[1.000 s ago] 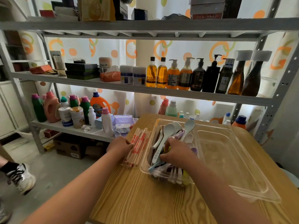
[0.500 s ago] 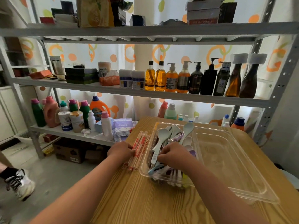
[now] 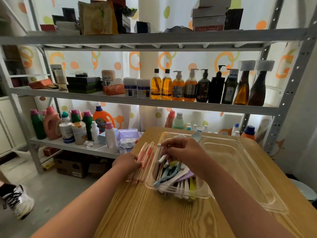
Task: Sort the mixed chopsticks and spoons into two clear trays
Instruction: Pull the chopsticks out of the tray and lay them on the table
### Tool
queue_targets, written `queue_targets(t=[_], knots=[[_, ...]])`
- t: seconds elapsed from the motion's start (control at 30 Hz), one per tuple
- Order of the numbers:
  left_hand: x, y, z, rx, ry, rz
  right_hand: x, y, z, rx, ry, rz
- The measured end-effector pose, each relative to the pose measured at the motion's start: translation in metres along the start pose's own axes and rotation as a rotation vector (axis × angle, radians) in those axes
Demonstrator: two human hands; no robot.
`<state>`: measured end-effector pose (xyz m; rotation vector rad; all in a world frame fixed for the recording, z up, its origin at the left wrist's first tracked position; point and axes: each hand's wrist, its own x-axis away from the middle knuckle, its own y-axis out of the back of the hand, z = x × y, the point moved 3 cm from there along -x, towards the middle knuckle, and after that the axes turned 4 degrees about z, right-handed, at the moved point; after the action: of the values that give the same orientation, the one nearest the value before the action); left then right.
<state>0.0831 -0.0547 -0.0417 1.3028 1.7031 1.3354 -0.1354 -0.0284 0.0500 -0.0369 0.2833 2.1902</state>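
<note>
A narrow clear tray [image 3: 178, 197] on the wooden table holds several pastel spoons [image 3: 173, 176] with their handles toward me. My right hand [image 3: 184, 152] hovers over its far half, fingers curled round white spoon handles; one grey-blue spoon bowl [image 3: 197, 136] sticks out behind the hand. A bundle of wrapped chopsticks [image 3: 146, 156] with red print lies on the table just left of the tray. My left hand [image 3: 127, 163] rests on the bundle's left side, fingertips touching the wrappers. A wider clear tray [image 3: 243, 170] stands to the right with nothing in it.
The table [image 3: 154, 217] butts against a grey metal shelf rack [image 3: 154, 103] full of bottles and boxes. Detergent bottles [image 3: 109, 136] stand on the low shelf by the table's far left corner. A person's sneaker [image 3: 17, 200] shows on the floor at left.
My right hand has lifted and shifted toward the tray's far left, gathering spoon handles and covering most spoon bowls. My left hand stays on the chopsticks. The camera tilted slightly upward.
</note>
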Motion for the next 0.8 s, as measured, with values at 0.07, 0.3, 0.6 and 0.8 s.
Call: queue_targets(t=[0.07,0.3,0.6,0.8], knots=[[0.0,0.0,0.0,0.016,0.007,-0.014,0.002,0.002,0.005,0.029,0.101,-0.051],[0.0,0.004,0.0,0.098,-0.013,-0.066,-0.002,0.008,0.013,0.329,0.457,-0.378],[0.006,0.018,-0.007,0.209,-0.077,-0.215,0.0,0.009,0.019,0.379,0.557,-0.492],[0.012,0.029,-0.025,0.419,-0.199,-0.286,-0.003,0.014,0.028,0.338,0.538,-0.541]])
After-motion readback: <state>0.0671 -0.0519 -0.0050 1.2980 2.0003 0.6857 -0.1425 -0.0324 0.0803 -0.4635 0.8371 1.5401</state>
